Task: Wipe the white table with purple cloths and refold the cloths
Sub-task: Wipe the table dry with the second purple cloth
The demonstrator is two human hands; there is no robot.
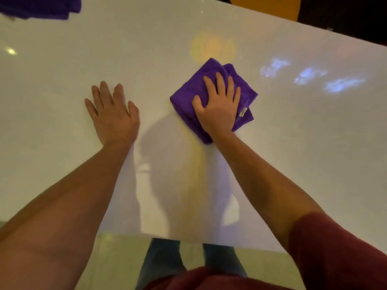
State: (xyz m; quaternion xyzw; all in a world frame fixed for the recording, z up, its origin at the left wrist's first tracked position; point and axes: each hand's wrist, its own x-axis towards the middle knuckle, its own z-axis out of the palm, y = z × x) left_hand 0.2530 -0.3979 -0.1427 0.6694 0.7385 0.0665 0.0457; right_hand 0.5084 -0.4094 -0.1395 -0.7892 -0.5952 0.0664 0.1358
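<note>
A folded purple cloth (pixel 188 97) lies on the glossy white table (pixel 293 143), right of centre. My right hand (pixel 218 105) presses flat on top of it with the fingers spread, covering its middle; a small white tag shows at the cloth's right edge. My left hand (pixel 112 113) rests flat on the bare table to the left of the cloth, fingers straight, holding nothing.
More purple cloths (pixel 41 7) lie in a pile at the far left corner of the table. An orange object (pixel 263 7) stands beyond the far edge. The table's near edge runs just in front of my legs.
</note>
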